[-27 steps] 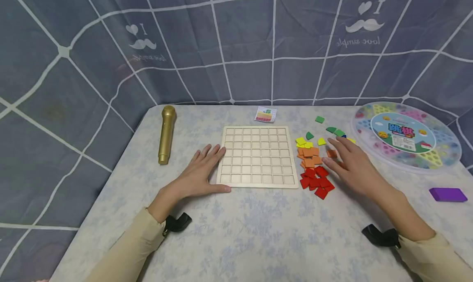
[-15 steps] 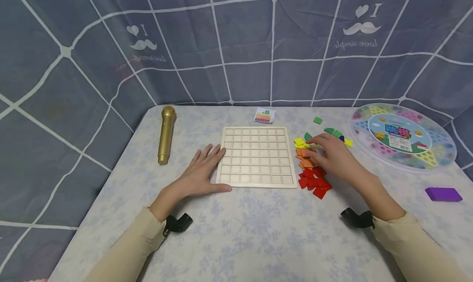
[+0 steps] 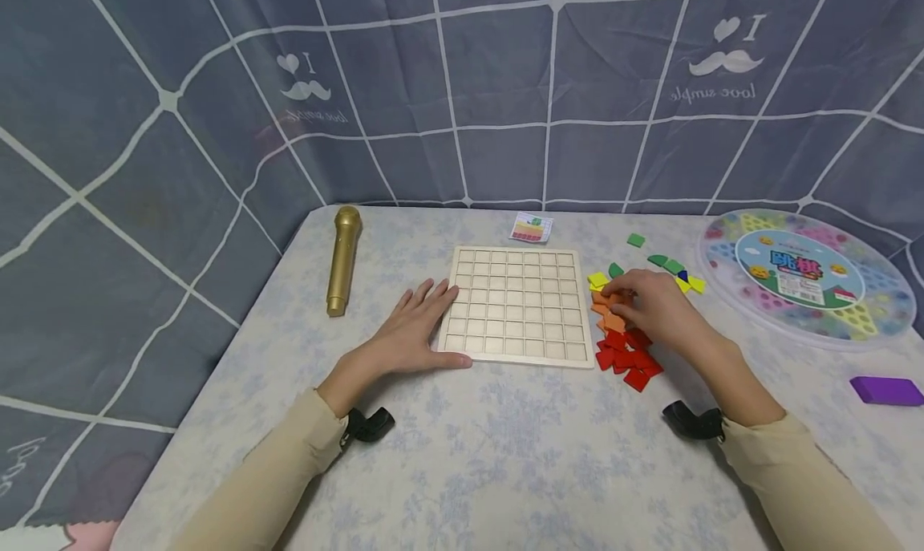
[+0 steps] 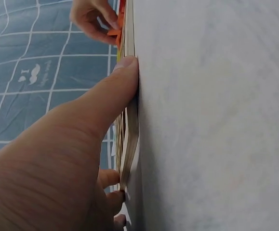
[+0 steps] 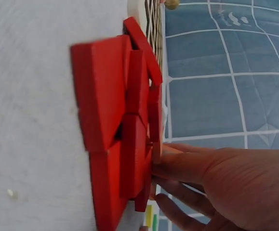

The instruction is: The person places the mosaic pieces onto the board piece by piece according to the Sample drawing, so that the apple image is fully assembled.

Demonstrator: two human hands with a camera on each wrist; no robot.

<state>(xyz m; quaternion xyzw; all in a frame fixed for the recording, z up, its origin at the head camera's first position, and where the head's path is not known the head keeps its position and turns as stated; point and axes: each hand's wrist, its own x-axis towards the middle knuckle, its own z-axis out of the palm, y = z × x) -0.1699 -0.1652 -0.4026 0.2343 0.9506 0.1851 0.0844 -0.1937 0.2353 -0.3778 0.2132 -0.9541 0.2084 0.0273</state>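
Observation:
A pale wooden grid board (image 3: 516, 306) lies on the table. My left hand (image 3: 413, 336) rests at its left edge, fingers spread and thumb (image 4: 122, 77) along the near edge. Right of the board, my right hand (image 3: 662, 306) reaches over a heap of orange tiles (image 3: 613, 323). Its thumb and fingers pinch an orange tile (image 4: 114, 32), seen in the left wrist view; the fingertips are partly hidden in the head view. Red tiles (image 3: 628, 360) lie just nearer, and large in the right wrist view. Yellow tiles (image 3: 597, 281) sit just beyond the orange ones.
Green pieces (image 3: 658, 260) and a small blue piece (image 3: 682, 276) lie behind the right hand. A small picture card (image 3: 531, 228) is behind the board. A gold microphone (image 3: 343, 262) lies left, a round game box (image 3: 801, 274) and purple block (image 3: 886, 390) right.
My right hand has moved left from beside the tiles onto the orange heap, and its fingers have drawn together. The left hand stays at the board. The head view has shifted slightly.

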